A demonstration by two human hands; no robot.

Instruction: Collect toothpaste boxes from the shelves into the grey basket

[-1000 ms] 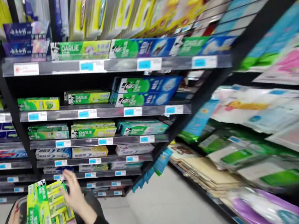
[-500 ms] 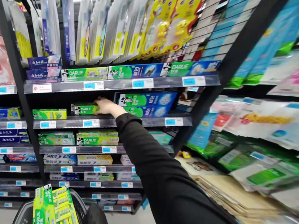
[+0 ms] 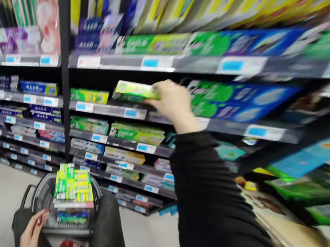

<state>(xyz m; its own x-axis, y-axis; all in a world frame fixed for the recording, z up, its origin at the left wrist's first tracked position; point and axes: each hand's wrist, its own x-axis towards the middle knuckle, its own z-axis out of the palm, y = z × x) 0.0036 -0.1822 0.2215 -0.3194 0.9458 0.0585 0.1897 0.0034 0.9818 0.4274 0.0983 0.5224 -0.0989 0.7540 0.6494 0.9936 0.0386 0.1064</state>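
Note:
My right hand [image 3: 176,104] reaches into the second shelf, closed around the right end of a green and yellow toothpaste box [image 3: 135,90]. That box is tilted and slightly blurred, with its near edge over the shelf rail. At the lower left, my left hand [image 3: 30,240] is held over my thigh beside the grey basket [image 3: 43,194]. Its fingers are stretched toward the basket and hold nothing I can see. In the basket lies a stack of green and yellow toothpaste packs [image 3: 70,185] on top of darker boxes.
Green toothpaste boxes [image 3: 89,96] stand to the left on that shelf, and blue and green boxes [image 3: 224,96] to the right. Packaged toothbrushes [image 3: 174,2] hang above. A black upright [image 3: 64,75] divides the shelving. Packaged goods [image 3: 320,188], blurred, sit at the right.
My right hand has drawn the toothpaste box up and out from its place on the shelf. My left hand has come into view by the basket. The view has shifted.

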